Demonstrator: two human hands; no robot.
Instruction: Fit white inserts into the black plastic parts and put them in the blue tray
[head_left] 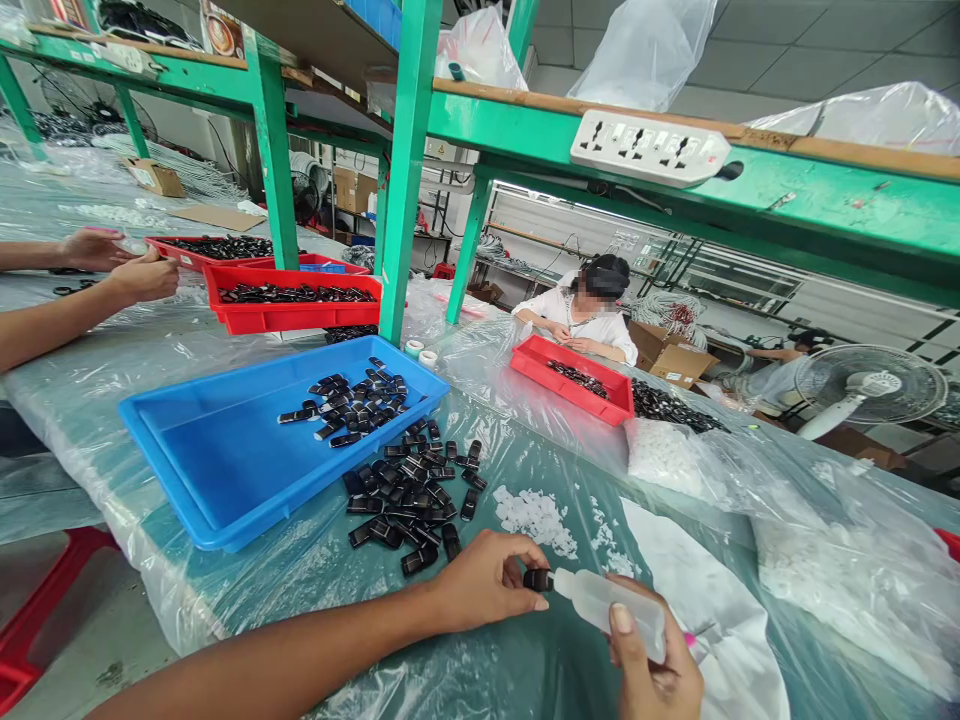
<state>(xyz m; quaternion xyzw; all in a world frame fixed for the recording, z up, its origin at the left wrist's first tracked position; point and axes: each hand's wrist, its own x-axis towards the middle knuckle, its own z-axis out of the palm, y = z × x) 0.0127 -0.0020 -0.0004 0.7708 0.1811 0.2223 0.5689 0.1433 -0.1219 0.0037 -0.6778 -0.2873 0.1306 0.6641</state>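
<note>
My left hand (484, 582) pinches a small black part (537, 580) between thumb and fingers, low in the middle of the head view. In my right hand (656, 650) is a translucent white squeeze bottle (611, 608), tilted so that its nozzle meets the black part. A pink item shows beside the right fingers. Just behind my left hand lies a loose pile of black parts (409, 495), and more rest in the right end of a blue tray (225, 440). Small white pieces (534, 518) are scattered behind the bottle.
Green shelf posts (409, 180) rise from the plastic-covered table. Red trays (300, 318) of black parts stand at the back left, near another person's hands (146, 275). Across the table, a person (592, 310) sits behind a red tray (525, 365). White cloth (694, 570) and plastic bags lie right.
</note>
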